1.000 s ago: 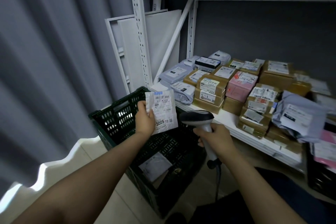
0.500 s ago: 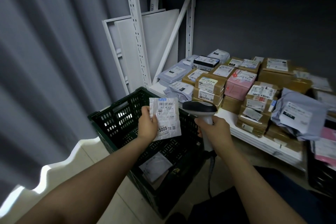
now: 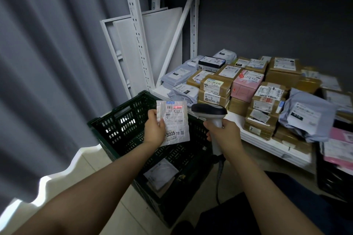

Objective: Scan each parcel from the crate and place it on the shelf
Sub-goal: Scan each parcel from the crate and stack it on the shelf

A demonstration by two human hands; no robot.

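Since a second ago your right hand (image 3: 224,135) has brought the pistol-shaped scanner with the dark head and pale grey handle (image 3: 209,110) closer to the parcel's right edge. A red scan line (image 3: 177,106) now lies across the barcode at the top of the label, where there was none. You are in the scanning step. Your left hand (image 3: 154,131) pinches the small flat white plastic mailer parcel (image 3: 174,120) by its left edge, thumb on the face, and holds it upright above the dark green lattice plastic crate (image 3: 118,120). Your right hand is wrapped firmly round the scanner's handle. The mailer looks thin, glossy and crinkled, so it will likely flex, and a flatter label should read more cleanly. Once the read registers, the next move is probably to carry the parcel right to the white metal shelf (image 3: 267,144). It is crowded with taped brown cardboard boxes (image 3: 215,84), a pink box (image 3: 246,86) and soft, rumpled grey poly bags (image 3: 305,114), so you will need a gap or a stable flat top. Boxes give a firmer seat than the slippery bags. Another flat pale parcel (image 3: 160,173) lies in the crate, so the task is not finished.
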